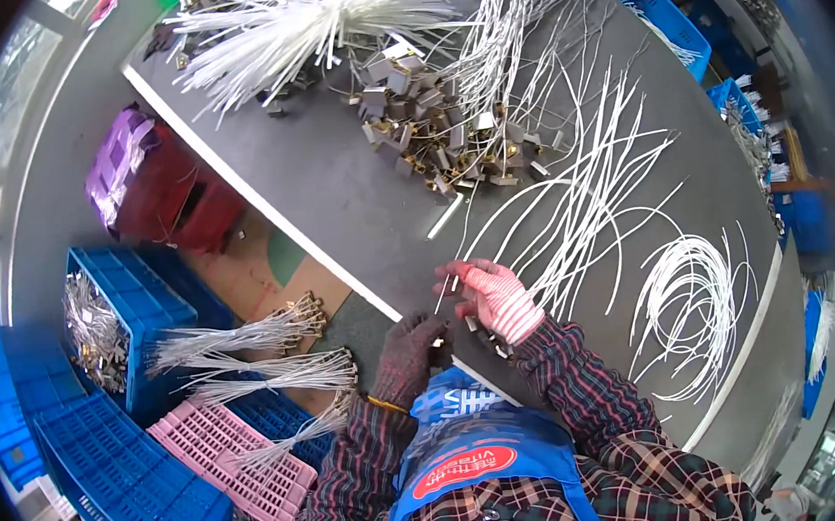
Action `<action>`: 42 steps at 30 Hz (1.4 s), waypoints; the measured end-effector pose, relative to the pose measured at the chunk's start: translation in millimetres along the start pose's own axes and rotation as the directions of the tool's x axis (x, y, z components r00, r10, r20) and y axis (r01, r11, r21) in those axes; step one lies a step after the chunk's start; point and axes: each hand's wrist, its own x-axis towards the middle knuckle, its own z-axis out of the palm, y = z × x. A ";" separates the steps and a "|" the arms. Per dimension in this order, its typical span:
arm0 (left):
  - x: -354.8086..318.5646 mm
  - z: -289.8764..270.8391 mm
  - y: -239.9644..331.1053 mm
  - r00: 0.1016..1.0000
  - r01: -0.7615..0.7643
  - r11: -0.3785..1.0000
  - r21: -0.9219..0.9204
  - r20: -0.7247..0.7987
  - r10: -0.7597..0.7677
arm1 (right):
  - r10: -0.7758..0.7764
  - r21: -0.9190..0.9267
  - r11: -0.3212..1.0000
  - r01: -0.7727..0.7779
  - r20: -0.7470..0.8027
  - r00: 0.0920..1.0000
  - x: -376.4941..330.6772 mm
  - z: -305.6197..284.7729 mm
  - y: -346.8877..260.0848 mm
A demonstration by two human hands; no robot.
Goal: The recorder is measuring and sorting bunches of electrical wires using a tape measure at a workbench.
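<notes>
My left hand (410, 357), in a dark knitted glove, is closed low at the table's near edge, with a small pale piece (437, 342) at its fingertips. Just to the right, my right hand (500, 301), in a red and white glove, has its thumb and fingers pinched together on a thin wire (464, 226). The wire runs up from between my hands toward a pile of small grey blocks with brass-coloured ends (439, 123). A short white tube (445, 215) lies on the table beyond my fingers. Some small parts (486, 338) sit under my right palm.
Loose white tubes (583, 204) and a coil of white tubing (689, 310) cover the right of the grey table (298, 171). A large white tube bundle (324, 18) lies at the far side. Blue crates (138, 488), a pink crate (229, 444) and wire bundles (254, 334) stand at left.
</notes>
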 end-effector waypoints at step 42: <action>-191.4 -307.5 -234.1 0.948 -0.302 0.642 0.705 0.292 0.126 | -0.102 -0.263 0.961 0.085 -0.051 0.993 -64.4 39.6 102.8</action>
